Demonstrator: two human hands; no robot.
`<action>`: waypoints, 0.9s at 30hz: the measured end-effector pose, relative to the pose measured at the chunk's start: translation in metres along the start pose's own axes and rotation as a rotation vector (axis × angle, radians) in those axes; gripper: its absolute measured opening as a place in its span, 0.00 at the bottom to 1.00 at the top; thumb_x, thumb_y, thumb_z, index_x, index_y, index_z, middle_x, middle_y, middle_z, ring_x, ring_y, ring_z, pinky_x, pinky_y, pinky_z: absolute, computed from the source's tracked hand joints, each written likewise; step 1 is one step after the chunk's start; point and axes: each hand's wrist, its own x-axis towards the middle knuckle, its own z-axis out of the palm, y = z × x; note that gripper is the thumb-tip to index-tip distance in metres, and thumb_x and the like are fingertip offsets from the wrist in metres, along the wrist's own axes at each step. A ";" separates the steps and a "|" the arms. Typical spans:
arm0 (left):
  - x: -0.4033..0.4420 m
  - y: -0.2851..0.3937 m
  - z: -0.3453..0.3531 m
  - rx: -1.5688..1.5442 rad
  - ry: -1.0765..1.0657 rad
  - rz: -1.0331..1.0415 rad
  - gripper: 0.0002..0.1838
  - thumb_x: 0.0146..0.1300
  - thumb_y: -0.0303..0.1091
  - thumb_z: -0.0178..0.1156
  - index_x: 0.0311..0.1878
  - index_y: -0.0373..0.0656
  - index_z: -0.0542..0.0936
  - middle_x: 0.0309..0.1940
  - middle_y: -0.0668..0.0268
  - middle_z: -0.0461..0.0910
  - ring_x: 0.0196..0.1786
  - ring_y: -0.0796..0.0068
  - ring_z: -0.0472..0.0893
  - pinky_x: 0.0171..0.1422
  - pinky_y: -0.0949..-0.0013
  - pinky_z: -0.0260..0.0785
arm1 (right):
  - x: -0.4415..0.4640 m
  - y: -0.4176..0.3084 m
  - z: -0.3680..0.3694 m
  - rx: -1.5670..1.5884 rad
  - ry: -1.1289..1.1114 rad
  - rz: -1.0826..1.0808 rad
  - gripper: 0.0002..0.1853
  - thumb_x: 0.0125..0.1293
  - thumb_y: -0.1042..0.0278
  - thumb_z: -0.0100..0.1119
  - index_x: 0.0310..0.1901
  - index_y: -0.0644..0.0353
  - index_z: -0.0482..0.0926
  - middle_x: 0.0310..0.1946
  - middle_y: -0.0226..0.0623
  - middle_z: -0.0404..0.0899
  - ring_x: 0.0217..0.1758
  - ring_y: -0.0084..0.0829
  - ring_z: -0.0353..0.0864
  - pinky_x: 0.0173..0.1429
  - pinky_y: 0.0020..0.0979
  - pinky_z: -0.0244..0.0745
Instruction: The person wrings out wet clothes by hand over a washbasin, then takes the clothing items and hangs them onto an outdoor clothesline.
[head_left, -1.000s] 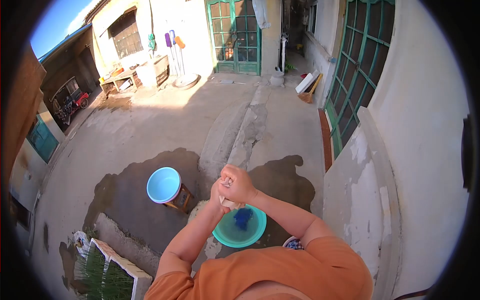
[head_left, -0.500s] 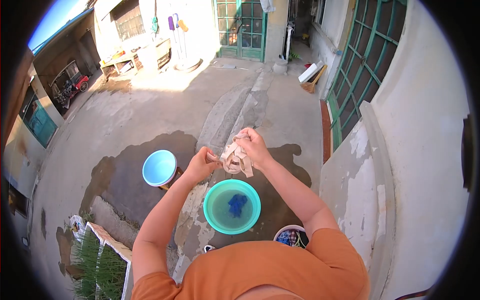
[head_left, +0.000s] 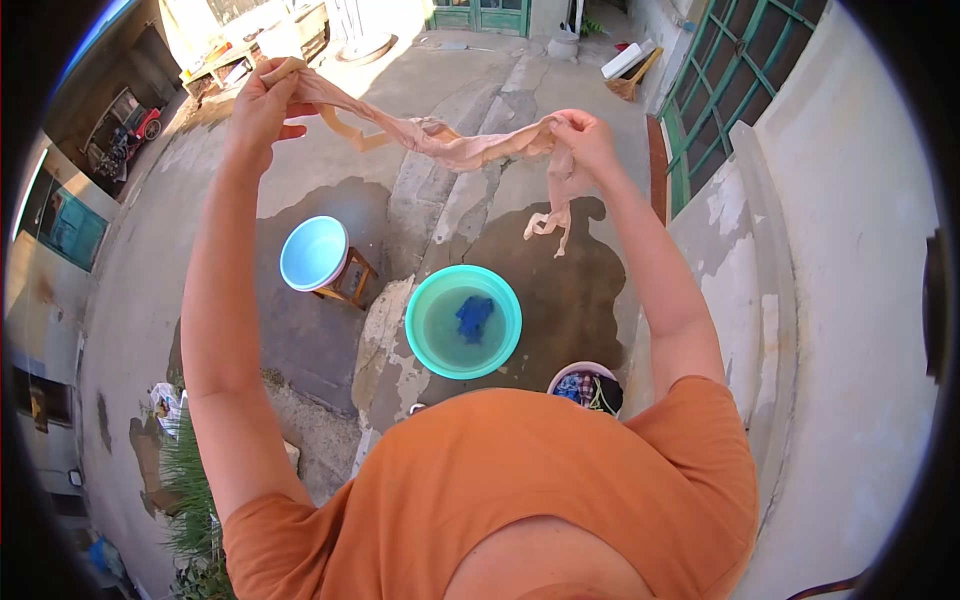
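Observation:
A thin pale pink cloth [head_left: 450, 146] is stretched between my raised hands, sagging slightly in the middle. My left hand [head_left: 268, 108] pinches one end at the upper left, with some fingers spread. At the right, my right hand [head_left: 585, 138] grips the cloth between thumb and fingers, and a loose end with thin straps hangs below it. Below the cloth, a turquoise basin [head_left: 418, 345] on the ground holds cloudy water and a dark blue cloth [head_left: 474, 318].
A light blue basin [head_left: 313, 252] rests on a wooden stool [head_left: 352, 282] to the left. Near my right side is a pink tub [head_left: 583, 369] of clothes. Green plants [head_left: 188, 480] grow at lower left; a broom [head_left: 628, 86] leans by the green door [head_left: 735, 80].
My hands were together wringing the bunched cloth, then parted. Now they are raised and wide apart, with the cloth opened out between them. The view has tilted down.

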 end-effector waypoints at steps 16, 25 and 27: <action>0.025 0.168 0.011 -0.348 0.080 0.443 0.04 0.64 0.34 0.49 0.41 0.52 0.72 0.29 0.65 0.77 0.34 0.70 0.81 0.38 0.70 0.75 | -0.031 -0.035 0.010 0.289 -0.124 -0.106 0.10 0.64 0.60 0.56 0.33 0.59 0.74 0.24 0.18 0.68 0.27 0.12 0.63 0.31 0.18 0.62; -0.078 -0.008 0.160 -0.407 0.041 0.625 0.26 0.59 0.36 0.57 0.62 0.47 0.67 0.62 0.56 0.65 0.68 0.55 0.54 0.66 0.56 0.53 | -0.069 -0.167 0.050 0.366 -0.318 -0.547 0.06 0.65 0.68 0.52 0.36 0.61 0.74 0.26 0.23 0.70 0.31 0.15 0.65 0.36 0.20 0.64; -0.068 0.000 0.156 -0.437 0.114 0.636 0.24 0.59 0.30 0.54 0.61 0.44 0.66 0.60 0.55 0.64 0.66 0.56 0.58 0.66 0.59 0.53 | -0.072 -0.180 0.058 0.394 -0.307 -0.565 0.06 0.64 0.68 0.52 0.36 0.62 0.74 0.26 0.25 0.71 0.31 0.16 0.66 0.37 0.21 0.64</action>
